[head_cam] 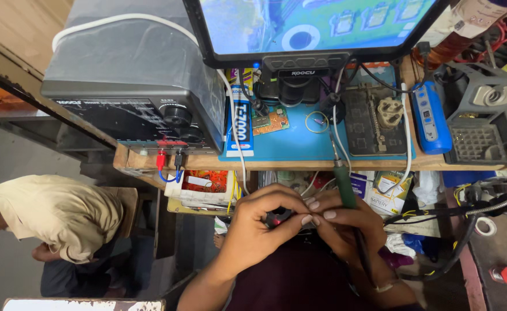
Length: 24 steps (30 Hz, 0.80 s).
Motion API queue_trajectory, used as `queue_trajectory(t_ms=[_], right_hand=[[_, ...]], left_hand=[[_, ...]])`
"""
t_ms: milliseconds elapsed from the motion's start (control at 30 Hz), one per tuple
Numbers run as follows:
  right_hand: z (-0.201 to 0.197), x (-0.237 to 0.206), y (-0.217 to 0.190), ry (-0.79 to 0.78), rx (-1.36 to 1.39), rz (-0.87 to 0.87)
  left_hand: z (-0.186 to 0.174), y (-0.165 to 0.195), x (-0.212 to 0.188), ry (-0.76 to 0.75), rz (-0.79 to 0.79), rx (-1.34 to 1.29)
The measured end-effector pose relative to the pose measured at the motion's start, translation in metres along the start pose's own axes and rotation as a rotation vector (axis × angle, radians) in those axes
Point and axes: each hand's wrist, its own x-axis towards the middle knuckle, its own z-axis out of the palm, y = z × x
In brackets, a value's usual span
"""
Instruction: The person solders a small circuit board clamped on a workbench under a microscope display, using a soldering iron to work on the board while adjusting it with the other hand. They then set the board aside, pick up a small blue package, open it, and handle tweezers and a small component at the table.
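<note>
Hands, two, at the near edge of the tabletop (pixel 322 163), below the blue mat (pixel 299 141) that serves as landmark here.

- Left hand (pixel 259 222): grip pinched on a small dark object with a red spot (pixel 277 217), held in the air just below the mat's front edge, over a dark maroon lap.
- Right hand (pixel 345 222): fingertips touching the same object from the other side; a green-handled soldering iron (pixel 345 187) lies across this hand, its tip pointing up toward the mat. Grip closed around both.
- Tabletop: one wooden board, worn along its front edge, crowded from end to end.
- Blue mat: one, lying flat in the middle of the tabletop.
- On the mat: one small circuit board (pixel 269 121), one loop of thin wire (pixel 317 122), one long glue tube (pixel 242 124) at its left edge, one dark holder plate (pixel 374 121) at its right.
- Left of the mat: one dark power supply (pixel 138 86) under a clear cover, with one red and one black plug in its front.
- Right of the mat: one blue handheld tool (pixel 431 118), then one grey stand (pixel 484 124).
- Behind the mat: one black microscope camera (pixel 294 80), with one screen (pixel 322 26) above it.
- Far left of the mat, lower down: one other person in a beige shirt (pixel 63 216), bent over a grey floor.
</note>
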Motion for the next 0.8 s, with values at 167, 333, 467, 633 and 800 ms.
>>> queue_trajectory(t_ms=[167, 333, 467, 633, 800], right_hand=[[-0.004, 0.008, -0.001, -0.038, -0.114, -0.027], [-0.007, 0.014, -0.002, -0.057, -0.197, -0.041], [-0.009, 0.015, 0.001, -0.048, -0.205, -0.029], [-0.016, 0.016, 0.003, -0.023, -0.229, 0.016], [-0.023, 0.014, 0.002, -0.011, -0.362, 0.028]], left_hand=[[0.001, -0.002, 0.002, 0.004, -0.058, -0.033], [0.004, -0.006, 0.009, 0.002, -0.078, -0.073], [0.005, -0.004, 0.011, -0.027, -0.075, -0.070], [-0.001, 0.001, 0.008, -0.104, -0.056, -0.190], [-0.003, -0.002, 0.004, -0.069, -0.205, -0.228]])
